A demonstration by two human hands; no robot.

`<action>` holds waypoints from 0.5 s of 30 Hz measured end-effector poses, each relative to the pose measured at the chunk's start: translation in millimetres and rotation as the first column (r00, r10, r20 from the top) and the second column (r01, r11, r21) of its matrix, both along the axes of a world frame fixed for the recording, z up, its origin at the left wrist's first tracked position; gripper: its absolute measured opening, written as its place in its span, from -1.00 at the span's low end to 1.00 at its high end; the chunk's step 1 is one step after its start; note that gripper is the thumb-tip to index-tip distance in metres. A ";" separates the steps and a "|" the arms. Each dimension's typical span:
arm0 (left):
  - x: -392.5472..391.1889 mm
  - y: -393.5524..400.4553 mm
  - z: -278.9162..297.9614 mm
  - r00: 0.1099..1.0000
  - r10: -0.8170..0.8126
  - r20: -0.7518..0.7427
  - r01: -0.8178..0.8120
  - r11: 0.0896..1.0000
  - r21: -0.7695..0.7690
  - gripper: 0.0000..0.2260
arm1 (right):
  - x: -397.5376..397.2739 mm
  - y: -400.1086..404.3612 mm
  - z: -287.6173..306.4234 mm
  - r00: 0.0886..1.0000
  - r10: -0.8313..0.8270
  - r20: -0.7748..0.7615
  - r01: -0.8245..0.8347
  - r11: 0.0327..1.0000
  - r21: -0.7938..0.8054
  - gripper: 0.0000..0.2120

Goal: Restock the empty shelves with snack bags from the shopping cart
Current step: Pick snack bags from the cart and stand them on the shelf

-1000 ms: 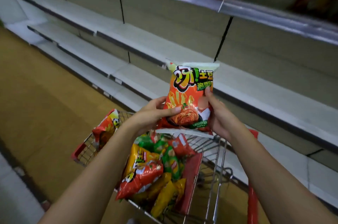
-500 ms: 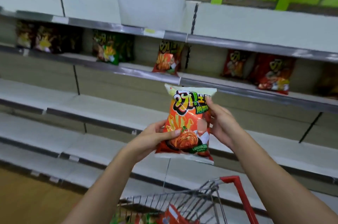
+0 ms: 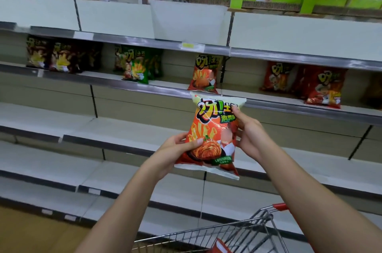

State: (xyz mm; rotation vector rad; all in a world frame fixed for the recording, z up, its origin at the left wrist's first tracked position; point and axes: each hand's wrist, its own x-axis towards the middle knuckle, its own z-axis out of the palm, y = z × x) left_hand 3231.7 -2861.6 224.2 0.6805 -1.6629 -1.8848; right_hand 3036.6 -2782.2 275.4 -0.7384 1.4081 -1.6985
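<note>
Head view: both hands [image 3: 175, 149] around snack bag [image 3: 213, 134]

2 bare forearms, no sleeves; left hand [image 3: 175, 150] and right hand [image 3: 251, 136] wear nothing.

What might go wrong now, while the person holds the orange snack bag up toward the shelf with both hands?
1. The orange foil snack bag is held only at its edges by the left hand and right hand; it may slip.
2. The matching orange bag on the grey metal shelf stands near the front edge; a push might topple it.
</note>
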 end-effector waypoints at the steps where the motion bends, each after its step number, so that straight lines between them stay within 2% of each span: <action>1: 5.8 -5.7 0.1 1.000 0.027 0.003 -0.027 1.000 -0.002 -0.36 | 5.1 -7.4 0.4 1.000 0.005 0.008 -0.005 1.000 0.002 -0.59; 3: 16.2 -15.3 0.5 0.998 0.057 0.008 -0.057 0.998 -0.002 -0.36 | 13.6 -22.1 1.6 1.000 0.025 0.017 -0.025 1.000 0.005 -0.60; 7: 35.4 -32.8 0.8 0.995 0.103 0.006 -0.103 0.995 -0.004 -0.50 | 26.4 -56.0 2.9 0.996 0.088 -0.001 -0.088 0.996 -0.002 -0.61; 11: 53.0 -50.4 -2.2 0.983 0.182 0.015 -0.182 0.983 -0.006 -0.53 | 40.5 -88.6 1.8 0.983 0.181 -0.030 -0.181 0.984 0.005 -0.62; 15: 66.5 -71.6 -5.6 0.979 0.203 0.033 -0.202 0.979 -0.016 -0.54 | 52.8 -110.3 -2.1 0.980 0.195 -0.030 -0.195 0.981 0.008 -0.59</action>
